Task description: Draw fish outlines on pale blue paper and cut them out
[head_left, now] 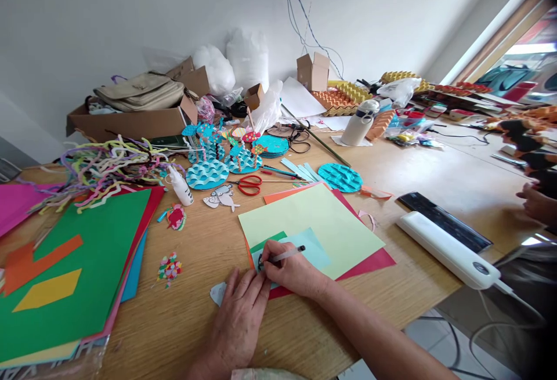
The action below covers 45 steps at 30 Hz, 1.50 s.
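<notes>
My right hand [289, 268] grips a pen [288, 254] with a clear barrel and black end cap, its tip low over light blue paper [314, 245]. Fingers stretched out, my left hand [241, 313] lies flat at the paper's near left edge, close to the right fingertips. A small pale cut piece [216, 293] pokes out beside the left fingers. Under the light blue paper are a dark green scrap [278, 237] and a large pale green sheet [304, 209], stacked on red paper [374, 264]. My hands hide the pen tip and part of the paper.
Red scissors [249, 185], a glue bottle [180, 187] and paper fish cutouts [221, 198] lie beyond the stack. Green card [100, 241] is at left. A white oblong device [446, 248] and a black phone [444, 219] lie right, near another person's hand [537, 203].
</notes>
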Available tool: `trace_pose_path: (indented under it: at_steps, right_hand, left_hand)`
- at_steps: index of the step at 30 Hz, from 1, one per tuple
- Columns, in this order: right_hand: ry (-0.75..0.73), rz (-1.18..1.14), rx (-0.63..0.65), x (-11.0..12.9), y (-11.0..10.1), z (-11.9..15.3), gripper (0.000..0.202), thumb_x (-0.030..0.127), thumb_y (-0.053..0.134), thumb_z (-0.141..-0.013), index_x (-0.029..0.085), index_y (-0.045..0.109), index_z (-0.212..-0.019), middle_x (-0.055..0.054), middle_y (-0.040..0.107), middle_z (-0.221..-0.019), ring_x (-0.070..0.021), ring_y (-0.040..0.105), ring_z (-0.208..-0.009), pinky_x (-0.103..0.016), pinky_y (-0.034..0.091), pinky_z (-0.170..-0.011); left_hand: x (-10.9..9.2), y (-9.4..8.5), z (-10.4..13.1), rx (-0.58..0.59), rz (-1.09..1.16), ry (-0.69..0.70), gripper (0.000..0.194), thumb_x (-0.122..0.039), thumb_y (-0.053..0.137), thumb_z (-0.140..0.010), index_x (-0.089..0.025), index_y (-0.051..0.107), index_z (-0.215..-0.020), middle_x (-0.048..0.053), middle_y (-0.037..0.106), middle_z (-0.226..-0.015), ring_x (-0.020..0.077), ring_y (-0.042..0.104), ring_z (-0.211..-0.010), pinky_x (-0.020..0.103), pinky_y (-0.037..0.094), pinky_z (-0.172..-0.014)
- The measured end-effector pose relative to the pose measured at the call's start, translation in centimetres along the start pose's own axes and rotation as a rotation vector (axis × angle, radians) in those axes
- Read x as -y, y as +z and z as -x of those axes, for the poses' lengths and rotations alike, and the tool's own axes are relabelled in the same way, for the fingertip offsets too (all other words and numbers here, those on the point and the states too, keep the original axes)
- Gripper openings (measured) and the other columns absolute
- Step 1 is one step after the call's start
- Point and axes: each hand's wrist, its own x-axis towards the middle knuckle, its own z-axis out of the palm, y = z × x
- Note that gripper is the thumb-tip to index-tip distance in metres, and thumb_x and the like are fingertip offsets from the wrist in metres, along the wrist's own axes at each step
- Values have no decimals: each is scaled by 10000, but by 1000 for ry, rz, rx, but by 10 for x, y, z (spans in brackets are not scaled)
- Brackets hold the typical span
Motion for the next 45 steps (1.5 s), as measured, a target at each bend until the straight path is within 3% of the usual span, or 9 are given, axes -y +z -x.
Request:
trace_pose_path:
  at_steps: [4,15,34,45]
  right_hand:
    - [37,-83,-17,0,-1,0,168,19,466,-614,180,505,-647,53,512,-565,-80,442,-513,-161,348,-472]
    - [20,-42,37,-1,-1,-1,171,23,472,-608,175,532,-655,54,524,-546,-81,448,-502,-166,346,-469]
    - [-8,31,21,0,0,-1,185,15,464,-594,181,525,-650,59,510,-535,-79,435,-491,-161,340,-468]
    - [-20,56,-13,0,2,-2,171,28,463,-604,189,509,-639,60,506,-526,-82,422,-483,-167,326,-462]
  left_hand:
    - [0,2,1,-13,-11,-11,451,-68,330,-868,-199,457,-1280,30,583,-1194,220,459,-1100,449,304,-990]
    - [0,3,0,-24,14,-10,433,-86,316,-887,-187,451,-1285,39,595,-1178,224,464,-1093,454,300,-986]
    - [-1,1,0,-7,38,-18,445,-80,313,-882,-192,441,-1293,41,587,-1193,228,469,-1110,472,316,-996]
    - [1,2,1,-62,70,32,540,0,303,-828,-161,354,-1340,79,523,-1279,190,415,-1223,368,412,-993]
